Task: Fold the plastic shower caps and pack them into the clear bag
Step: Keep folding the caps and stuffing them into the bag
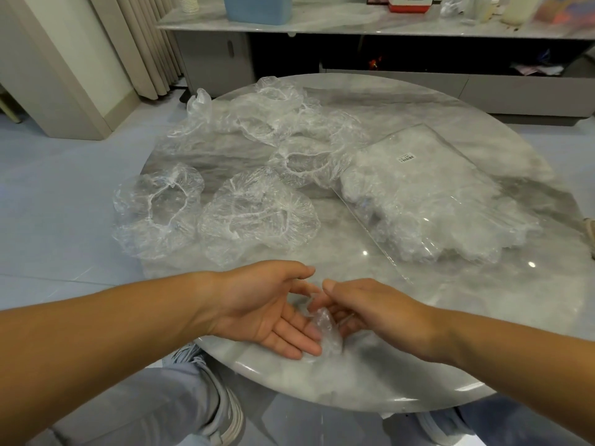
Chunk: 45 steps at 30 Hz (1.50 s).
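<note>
A folded shower cap [325, 333], a small wad with its long axis running near to far, lies at the table's [418, 333] near edge. The left hand [264, 310] lies flat, palm up, fingertips touching it. The right hand [363, 305] curls against it; I cannot tell if it grips. The clear bag [428, 188] lies far-right, nearer the right hand.

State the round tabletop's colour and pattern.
The tabletop is glossy grey-white marble with darker grey veins; the head view shows it best.
</note>
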Available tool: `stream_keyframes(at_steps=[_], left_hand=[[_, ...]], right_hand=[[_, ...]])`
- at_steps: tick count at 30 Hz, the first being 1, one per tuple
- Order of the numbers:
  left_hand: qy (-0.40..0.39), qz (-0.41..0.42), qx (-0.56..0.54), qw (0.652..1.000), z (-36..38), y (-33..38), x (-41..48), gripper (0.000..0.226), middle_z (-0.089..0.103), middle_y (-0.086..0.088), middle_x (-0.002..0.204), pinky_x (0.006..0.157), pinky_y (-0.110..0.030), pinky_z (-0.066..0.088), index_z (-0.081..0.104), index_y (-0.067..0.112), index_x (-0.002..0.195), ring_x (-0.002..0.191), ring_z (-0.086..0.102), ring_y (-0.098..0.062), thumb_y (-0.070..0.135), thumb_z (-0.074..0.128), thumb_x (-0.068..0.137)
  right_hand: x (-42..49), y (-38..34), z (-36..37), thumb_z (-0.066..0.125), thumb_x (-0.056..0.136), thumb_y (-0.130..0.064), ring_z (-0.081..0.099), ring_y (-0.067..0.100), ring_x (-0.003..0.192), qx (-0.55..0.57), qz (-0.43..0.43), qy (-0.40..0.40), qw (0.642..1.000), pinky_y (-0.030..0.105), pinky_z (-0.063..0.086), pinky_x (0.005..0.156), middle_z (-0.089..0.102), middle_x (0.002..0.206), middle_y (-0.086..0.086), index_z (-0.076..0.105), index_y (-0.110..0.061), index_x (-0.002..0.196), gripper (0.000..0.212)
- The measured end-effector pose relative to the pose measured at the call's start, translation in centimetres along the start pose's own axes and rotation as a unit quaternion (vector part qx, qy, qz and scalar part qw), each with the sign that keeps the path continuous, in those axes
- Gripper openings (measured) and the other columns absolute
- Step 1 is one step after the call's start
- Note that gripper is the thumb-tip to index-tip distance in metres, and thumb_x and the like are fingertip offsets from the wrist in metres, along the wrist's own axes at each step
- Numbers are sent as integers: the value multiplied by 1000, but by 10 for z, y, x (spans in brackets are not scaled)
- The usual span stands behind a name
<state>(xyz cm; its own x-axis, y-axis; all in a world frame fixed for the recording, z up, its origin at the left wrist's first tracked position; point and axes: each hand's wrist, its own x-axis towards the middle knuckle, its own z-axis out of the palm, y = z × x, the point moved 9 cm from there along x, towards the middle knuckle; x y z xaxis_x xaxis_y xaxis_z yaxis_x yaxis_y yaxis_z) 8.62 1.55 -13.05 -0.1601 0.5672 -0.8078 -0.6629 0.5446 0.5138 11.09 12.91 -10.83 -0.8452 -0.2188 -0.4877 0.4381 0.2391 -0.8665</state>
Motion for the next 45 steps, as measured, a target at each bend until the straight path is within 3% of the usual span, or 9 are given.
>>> stream_keyframes(at_steps=[5,9,16,21,25,30,36,40,45], left_hand=[[90,16,80,993,-25,14,-17,45,70,-25,106,95,-54,55,54,14,124,100,72,-41,51,43,102],[146,38,176,973,-38,20,-24,51,65,-17,124,97,-45,54,76,10,99,117,64,-30,52,46,100],[148,55,182,970,-23,21,-13,52,72,-10,117,103,-39,49,75,5,109,107,67,-24,45,44,102],[109,63,7,992,-19,21,-12,55,68,-18,105,96,-40,55,71,-7,112,98,69,-29,41,49,97],[84,135,-108,981,-12,39,-17,55,64,-26,108,94,-47,58,67,-15,113,104,70,-41,35,51,94],[63,225,-123,965,3,76,-26,60,67,-30,115,92,-43,59,65,-16,115,100,71,-37,35,55,85],[83,324,-23,942,38,129,-23,38,66,-17,129,103,-47,52,68,3,120,111,70,-27,30,50,99],[167,346,380,842,80,145,-8,33,51,21,140,109,-18,31,74,30,112,126,44,10,40,43,104],[126,301,663,673,126,121,37,48,-11,10,168,122,-38,-7,58,41,132,151,-20,-5,60,25,103]], right_hand=[[-11,-8,6,33,88,-68,64,13,99,-162,-37,-29,986,33,50,97,71,110,0,64,-24,123,64],[-25,-9,20,33,101,-62,51,-1,108,-389,-113,-85,910,26,43,99,58,115,-12,49,-33,135,48],[-34,2,38,25,103,-61,25,8,140,-504,-198,-113,833,29,28,116,30,153,-4,57,-27,138,59],[-30,-5,12,27,98,-68,27,-15,128,-361,-134,-30,922,13,26,109,27,135,-21,71,-21,113,66],[-19,-5,-31,38,98,-62,44,-4,130,-114,-54,134,983,26,33,112,45,140,-19,79,-32,98,51],[-26,-14,-62,43,104,-38,72,23,87,188,-26,168,967,38,58,78,75,95,12,77,-6,86,50],[-70,-45,-157,41,107,-32,69,20,77,130,-145,303,933,33,52,71,77,90,12,80,-10,78,53],[-86,-28,-214,36,108,-38,69,24,80,147,-147,345,915,42,54,78,77,91,10,81,-15,68,65],[-88,24,-218,35,100,-56,68,21,67,114,-41,239,963,39,52,71,75,90,16,80,-3,77,73]])
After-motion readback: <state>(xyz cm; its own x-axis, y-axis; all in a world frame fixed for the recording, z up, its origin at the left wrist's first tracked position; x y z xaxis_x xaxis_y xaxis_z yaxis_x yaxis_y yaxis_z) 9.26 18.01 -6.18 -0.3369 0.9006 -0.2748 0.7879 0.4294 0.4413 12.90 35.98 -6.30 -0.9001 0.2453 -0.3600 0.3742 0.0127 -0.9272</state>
